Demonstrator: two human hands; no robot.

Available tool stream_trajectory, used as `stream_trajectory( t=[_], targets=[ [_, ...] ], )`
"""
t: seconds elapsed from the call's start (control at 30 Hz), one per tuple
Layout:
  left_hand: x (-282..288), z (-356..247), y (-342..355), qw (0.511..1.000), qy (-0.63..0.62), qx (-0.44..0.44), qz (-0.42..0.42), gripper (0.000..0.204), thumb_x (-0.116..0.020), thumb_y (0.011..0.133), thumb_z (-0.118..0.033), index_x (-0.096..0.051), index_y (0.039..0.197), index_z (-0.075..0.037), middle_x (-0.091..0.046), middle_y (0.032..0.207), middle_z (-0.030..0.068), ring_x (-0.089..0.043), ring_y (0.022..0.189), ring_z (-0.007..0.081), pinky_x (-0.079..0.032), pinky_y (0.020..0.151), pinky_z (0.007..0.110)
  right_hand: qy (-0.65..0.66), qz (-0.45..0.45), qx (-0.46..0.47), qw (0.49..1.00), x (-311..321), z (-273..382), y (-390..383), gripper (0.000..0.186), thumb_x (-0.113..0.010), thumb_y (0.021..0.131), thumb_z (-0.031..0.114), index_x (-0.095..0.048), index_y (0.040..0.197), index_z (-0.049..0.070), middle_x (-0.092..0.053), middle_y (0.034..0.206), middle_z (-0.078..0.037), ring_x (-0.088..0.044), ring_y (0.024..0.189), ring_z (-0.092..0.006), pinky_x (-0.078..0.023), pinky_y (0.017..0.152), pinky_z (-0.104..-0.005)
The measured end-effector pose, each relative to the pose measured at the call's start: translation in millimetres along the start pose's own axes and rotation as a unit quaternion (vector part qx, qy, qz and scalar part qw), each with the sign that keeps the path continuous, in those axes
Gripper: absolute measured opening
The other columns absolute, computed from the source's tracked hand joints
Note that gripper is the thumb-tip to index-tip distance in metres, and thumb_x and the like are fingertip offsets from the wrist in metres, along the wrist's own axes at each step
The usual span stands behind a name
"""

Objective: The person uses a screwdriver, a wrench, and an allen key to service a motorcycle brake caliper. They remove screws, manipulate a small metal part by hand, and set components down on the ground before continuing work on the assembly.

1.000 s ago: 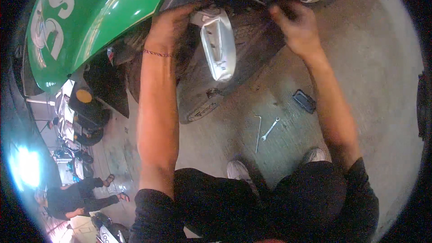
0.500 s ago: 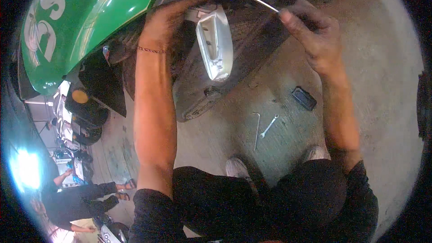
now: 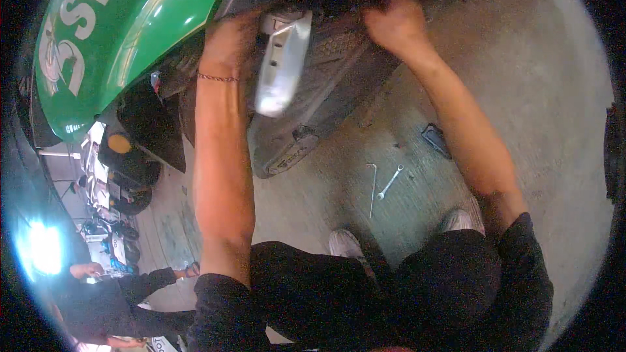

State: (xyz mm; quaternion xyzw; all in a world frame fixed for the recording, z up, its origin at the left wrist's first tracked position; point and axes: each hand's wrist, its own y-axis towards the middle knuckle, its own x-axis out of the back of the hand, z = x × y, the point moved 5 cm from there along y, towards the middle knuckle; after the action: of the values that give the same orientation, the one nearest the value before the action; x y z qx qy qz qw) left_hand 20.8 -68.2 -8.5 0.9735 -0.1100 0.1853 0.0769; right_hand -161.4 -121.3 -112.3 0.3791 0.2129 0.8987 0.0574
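Observation:
Both my hands reach under the dark lower edge of a green vehicle body panel [image 3: 163, 32]. My left hand [image 3: 228, 42] is beside a silver, elongated metal piece [image 3: 285, 68] with small holes; whether it touches that piece is hidden. Its fingers disappear in shadow behind the panel edge. To the right, my right hand [image 3: 396, 26] is raised against the same dark underside. The fingers there are also lost in shadow, so what they hold does not show. A dark textured part [image 3: 339, 36] lies between the hands.
On the concrete floor lie a combination wrench [image 3: 390, 182], a thin L-shaped hex key [image 3: 372, 190] and a dark rectangular object [image 3: 435, 140], partly behind my right forearm. My shoes [image 3: 345, 245] are just below. At lower left is another person [image 3: 124, 300], near parked motorbikes [image 3: 98, 182].
My right hand has moved left and up under the panel; the thin metal rod it held no longer shows. The silver piece has turned and shifted left. The other person has moved.

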Motion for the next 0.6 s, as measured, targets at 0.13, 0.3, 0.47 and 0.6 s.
stream_trajectory(
  t=[0.13, 0.3, 0.47, 0.6],
  targets=[
    [5, 1, -3, 0.996, 0.011, 0.031, -0.079, 0.029, -0.053, 0.087, -0.015, -0.063, 0.106, 0.004, -0.064, 0.108, 0.0130, -0.059, 0.102, 0.0232, -0.043, 0.095, 0.034, 0.192, -0.126, 0.060, 0.971, 19, -4, -7, 0.029, -0.060, 0.082, 0.028, -0.066, 0.094, 0.002, -0.065, 0.095, -0.019, -0.062, 0.089, -0.0369, -0.049, 0.080, -0.0410],
    [5, 1, -2, 0.998, -0.033, -0.036, -0.027, 0.027, -0.051, 0.088, -0.013, -0.064, 0.105, 0.003, -0.066, 0.104, 0.0126, -0.061, 0.100, 0.0230, -0.045, 0.092, 0.033, 0.256, -0.163, 0.076, 0.950, 40, -9, -45, 0.025, -0.063, 0.083, 0.025, -0.066, 0.094, 0.003, -0.065, 0.093, -0.017, -0.061, 0.089, -0.0355, -0.047, 0.081, -0.0386],
    [4, 10, -2, 0.999, -0.035, 0.029, -0.030, 0.040, -0.048, 0.085, -0.018, -0.056, 0.113, 0.009, -0.059, 0.115, 0.0194, -0.056, 0.108, 0.0292, -0.040, 0.099, 0.037, 0.347, -0.119, 0.052, 0.929, 76, 2, -65, 0.023, -0.067, 0.082, 0.023, -0.067, 0.091, 0.002, -0.064, 0.087, -0.011, -0.061, 0.083, -0.0216, -0.046, 0.075, -0.0310],
    [-3, 12, -2, 0.995, -0.066, 0.068, -0.026, 0.048, -0.048, 0.083, -0.022, -0.051, 0.117, 0.011, -0.057, 0.117, 0.0218, -0.056, 0.108, 0.0316, -0.040, 0.099, 0.037, 0.368, -0.075, 0.014, 0.927, 87, 5, -69, 0.025, -0.068, 0.082, 0.026, -0.068, 0.089, 0.002, -0.064, 0.085, -0.010, -0.060, 0.080, -0.0181, -0.046, 0.074, -0.0295]
  ],
)
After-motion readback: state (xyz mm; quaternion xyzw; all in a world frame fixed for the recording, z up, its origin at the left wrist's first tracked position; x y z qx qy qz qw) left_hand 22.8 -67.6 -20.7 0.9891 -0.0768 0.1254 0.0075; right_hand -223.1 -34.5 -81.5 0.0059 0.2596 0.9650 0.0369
